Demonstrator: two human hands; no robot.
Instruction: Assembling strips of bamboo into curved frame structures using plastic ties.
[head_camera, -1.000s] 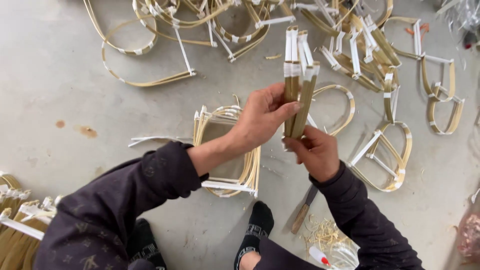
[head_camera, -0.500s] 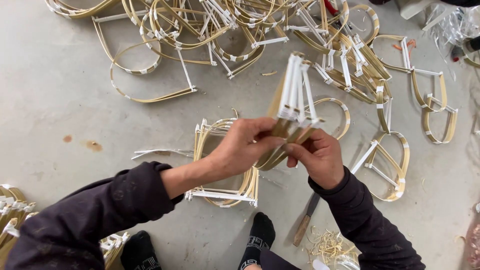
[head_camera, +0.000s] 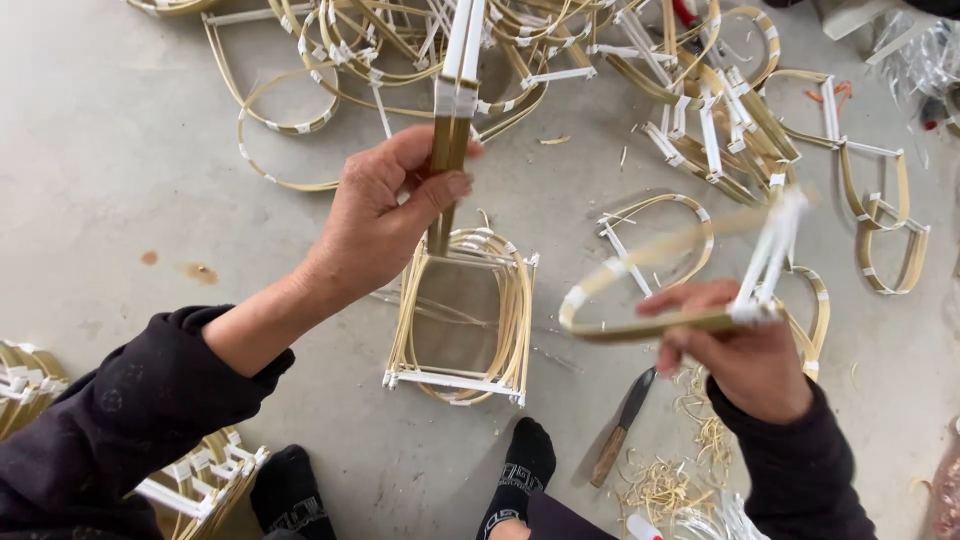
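Black socks (head_camera: 520, 470) sit at six o'clock on the grey concrete floor (head_camera: 110, 130), with a wooden-handled knife (head_camera: 620, 427) lying among pale bamboo shavings (head_camera: 690, 470) toward five o'clock. At four o'clock the right hand (head_camera: 745, 350) is clamped on a bent loop of split bamboo strip with white tape ends (head_camera: 660, 290), blurred. At the centre a stack of finished tan bamboo loops with white crossbars (head_camera: 460, 320) rests on the floor. Above it, at eleven o'clock, the left hand (head_camera: 385, 215) pinches a straight bundle of tan bamboo strips with white-wrapped tops (head_camera: 455, 100), held upright. The hands are well apart. At twelve to two o'clock lies a scattered heap of similar loops (head_camera: 700, 110).
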